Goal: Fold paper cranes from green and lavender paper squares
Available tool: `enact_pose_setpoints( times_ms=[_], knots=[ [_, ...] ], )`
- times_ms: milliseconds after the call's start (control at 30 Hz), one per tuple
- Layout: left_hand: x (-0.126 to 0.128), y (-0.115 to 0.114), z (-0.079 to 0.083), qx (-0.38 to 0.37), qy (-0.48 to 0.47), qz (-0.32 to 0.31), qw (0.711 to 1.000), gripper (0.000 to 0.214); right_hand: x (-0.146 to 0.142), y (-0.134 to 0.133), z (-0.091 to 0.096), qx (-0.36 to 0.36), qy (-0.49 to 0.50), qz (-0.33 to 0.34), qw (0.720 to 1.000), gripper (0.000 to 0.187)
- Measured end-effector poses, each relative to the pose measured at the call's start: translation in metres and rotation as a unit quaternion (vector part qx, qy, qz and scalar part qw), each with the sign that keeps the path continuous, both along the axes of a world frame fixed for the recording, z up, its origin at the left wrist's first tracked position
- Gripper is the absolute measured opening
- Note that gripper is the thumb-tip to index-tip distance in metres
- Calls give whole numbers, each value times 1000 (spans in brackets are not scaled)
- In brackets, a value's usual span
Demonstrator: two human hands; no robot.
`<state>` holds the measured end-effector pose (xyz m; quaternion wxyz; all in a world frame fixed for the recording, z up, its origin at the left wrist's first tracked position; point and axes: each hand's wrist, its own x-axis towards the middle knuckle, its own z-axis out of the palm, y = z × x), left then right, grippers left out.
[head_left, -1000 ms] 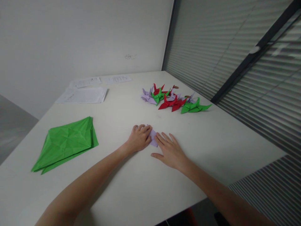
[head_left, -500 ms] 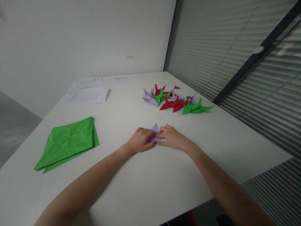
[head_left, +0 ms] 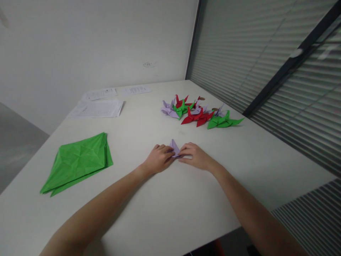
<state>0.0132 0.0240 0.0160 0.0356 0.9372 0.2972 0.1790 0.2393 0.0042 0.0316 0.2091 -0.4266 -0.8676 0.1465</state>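
Observation:
A small lilac folded paper stands up between my two hands on the white table. My left hand pinches its left side with curled fingers. From the other side my right hand grips it, fingers closed on its lower edge. Only the pointed top of the paper shows; the rest is hidden by my fingers.
A cluster of finished red, green and lilac paper figures lies at the far right by the blinds. Creased green sheets lie at the left. White printed papers sit at the far left of the table.
My right hand went from lying flat beside the lilac paper to gripping it. The paper's tip now stands up between both hands. The view shifted slightly.

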Motion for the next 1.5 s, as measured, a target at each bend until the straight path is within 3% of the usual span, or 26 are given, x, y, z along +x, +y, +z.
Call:
enact_pose_setpoints(
  times_ms=[267,467,767,867,1067,1500],
  knots=[
    [-1,2,0,-20,-40,-14,999,30,-1,6,-14,-30,5,-112,993,12],
    [-2,6,-1,-74,-83,1,994,19,4,11,-18,-71,11,-121,990,17],
    [-3,14,-5,-146,-145,0,979,11,-9,8,-30,-35,6,-211,977,27],
    [-4,14,-5,-159,-167,12,973,26,-12,6,-32,-28,10,-236,971,28],
    [-3,15,-4,-140,-130,-18,981,19,-17,2,-30,-13,-6,-293,956,23],
    [-2,18,-10,-130,-89,-14,987,17,-24,-3,-25,-16,-22,-314,949,20]
  ],
)
